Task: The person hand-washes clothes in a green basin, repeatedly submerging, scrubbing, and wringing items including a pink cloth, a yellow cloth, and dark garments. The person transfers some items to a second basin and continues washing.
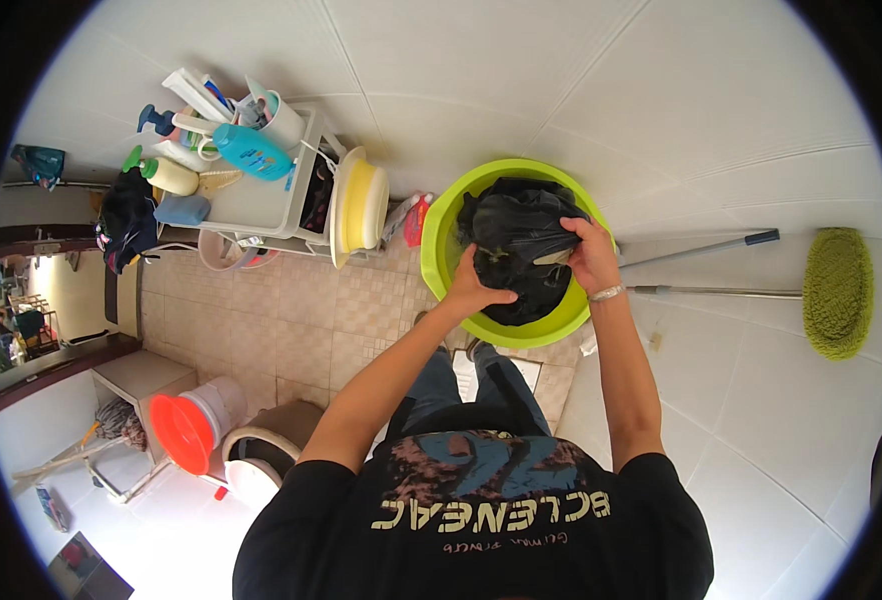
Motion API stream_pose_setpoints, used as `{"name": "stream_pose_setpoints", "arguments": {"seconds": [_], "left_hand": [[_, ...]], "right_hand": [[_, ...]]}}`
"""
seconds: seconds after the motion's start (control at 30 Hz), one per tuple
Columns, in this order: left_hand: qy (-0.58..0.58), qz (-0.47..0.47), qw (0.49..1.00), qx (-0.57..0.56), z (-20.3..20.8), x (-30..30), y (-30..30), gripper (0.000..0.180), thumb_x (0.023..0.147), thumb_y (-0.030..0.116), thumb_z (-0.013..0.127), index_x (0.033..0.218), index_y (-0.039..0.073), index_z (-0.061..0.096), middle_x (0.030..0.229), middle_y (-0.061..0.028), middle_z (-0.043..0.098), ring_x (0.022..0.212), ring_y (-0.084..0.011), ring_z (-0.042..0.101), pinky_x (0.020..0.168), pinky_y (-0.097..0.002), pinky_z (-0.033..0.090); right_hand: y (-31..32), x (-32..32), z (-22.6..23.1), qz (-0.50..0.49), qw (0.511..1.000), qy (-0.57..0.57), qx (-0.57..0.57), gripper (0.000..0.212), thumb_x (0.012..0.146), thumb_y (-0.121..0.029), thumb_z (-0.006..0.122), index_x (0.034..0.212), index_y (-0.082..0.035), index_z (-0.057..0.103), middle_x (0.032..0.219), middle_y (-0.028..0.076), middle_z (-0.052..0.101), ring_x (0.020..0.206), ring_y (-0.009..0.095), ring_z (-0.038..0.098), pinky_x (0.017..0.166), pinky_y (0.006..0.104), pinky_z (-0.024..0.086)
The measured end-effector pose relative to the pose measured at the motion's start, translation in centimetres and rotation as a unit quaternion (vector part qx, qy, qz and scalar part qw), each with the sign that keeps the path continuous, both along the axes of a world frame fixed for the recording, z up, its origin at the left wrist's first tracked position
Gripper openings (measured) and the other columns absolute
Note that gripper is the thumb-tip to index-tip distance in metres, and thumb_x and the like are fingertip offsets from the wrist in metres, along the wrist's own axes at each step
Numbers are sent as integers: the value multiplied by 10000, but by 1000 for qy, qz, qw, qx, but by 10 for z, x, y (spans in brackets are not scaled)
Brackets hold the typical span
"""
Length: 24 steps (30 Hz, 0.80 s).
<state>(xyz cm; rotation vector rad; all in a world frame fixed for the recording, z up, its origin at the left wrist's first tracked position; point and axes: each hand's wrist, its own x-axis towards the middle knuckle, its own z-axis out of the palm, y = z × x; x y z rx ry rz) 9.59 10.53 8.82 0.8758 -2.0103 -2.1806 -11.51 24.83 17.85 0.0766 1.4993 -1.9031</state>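
Observation:
A bright green plastic basin [434, 240] holds a heap of wet-looking black clothing [521, 225]. My right hand [594, 258], with a pale band at its wrist, grips a bunched fold of the black cloth near the basin's right side. A small pale patch of the cloth shows beside those fingers. My left hand [477, 289] reaches over the near-left rim, thumb and fingers spread apart against the heap. Its fingertips are partly hidden by the cloth.
A white shelf cart [251, 205] with bottles stands left, a yellow-white folding basin [361, 208] against it. Green mop head [838, 292] and poles lean at the right wall. Red basin [181, 434] and brown bucket [296, 425] sit lower left on the tiled floor [306, 320].

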Motion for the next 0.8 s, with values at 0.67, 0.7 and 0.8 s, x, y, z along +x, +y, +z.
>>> {"name": "stream_pose_setpoints", "arguments": {"seconds": [0.67,0.7,0.8], "left_hand": [[130,165,967,146,168,-34,-15,465,751,-135,649,1188,22,651,1045,-44,720,933,-174,689,853,-341,561],[144,162,972,94,175,-32,-14,457,737,-144,642,1166,12,668,1024,-38,725,912,-159,687,849,-315,550],[188,187,961,75,196,-36,-2,424,713,-150,628,1110,-18,695,977,-47,738,848,-123,675,792,-266,544]], "right_hand": [[35,9,46,421,827,250,275,629,853,-467,759,1223,15,594,1030,148,705,908,229,678,824,340,528],[36,11,62,427,791,277,340,680,832,-477,782,1266,8,588,1127,156,690,1001,247,666,881,359,524],[59,0,87,345,779,469,232,685,855,-363,799,1342,51,552,1293,180,627,1143,239,613,980,359,493]]}}
